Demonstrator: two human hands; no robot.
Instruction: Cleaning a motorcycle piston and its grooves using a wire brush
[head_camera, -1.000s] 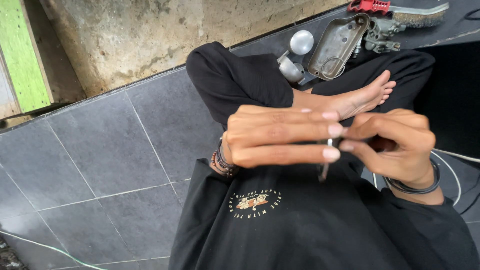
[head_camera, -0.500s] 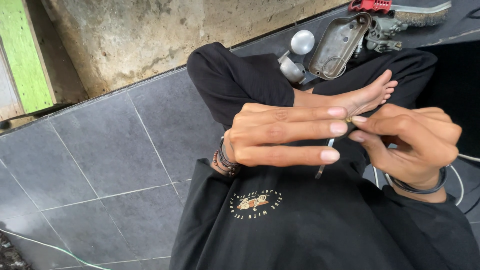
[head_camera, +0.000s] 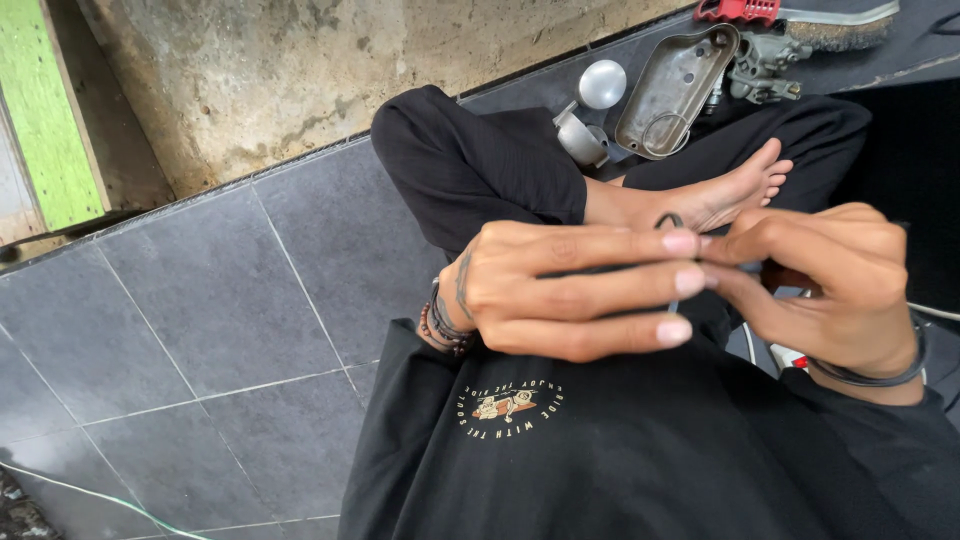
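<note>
I sit cross-legged on dark grey floor tiles (head_camera: 230, 300), with my bare foot (head_camera: 720, 195) just beyond my hands. The fingertips of both hands meet over my lap. My left hand (head_camera: 570, 290), with bead bracelets at the wrist, lies flat with its fingers stretched to the right. My right hand (head_camera: 825, 275), with a dark band on the wrist, pinches from the right. Between the fingertips is a small thin metal part (head_camera: 675, 304), mostly hidden. A small dark loop (head_camera: 668, 218) shows just above the fingertips.
Past my knees lie an oval metal cover (head_camera: 672, 92), a round silver cap (head_camera: 601, 83), a grey cast engine part (head_camera: 762, 68), a red tool (head_camera: 738, 10) and a brush (head_camera: 840, 24). A rough concrete wall (head_camera: 300, 70) and a green board (head_camera: 50, 110) stand at the left.
Both hands have shifted slightly. The thin metal piece that hung below the fingers is now mostly hidden, and a dark loop has appeared above the fingertips.
</note>
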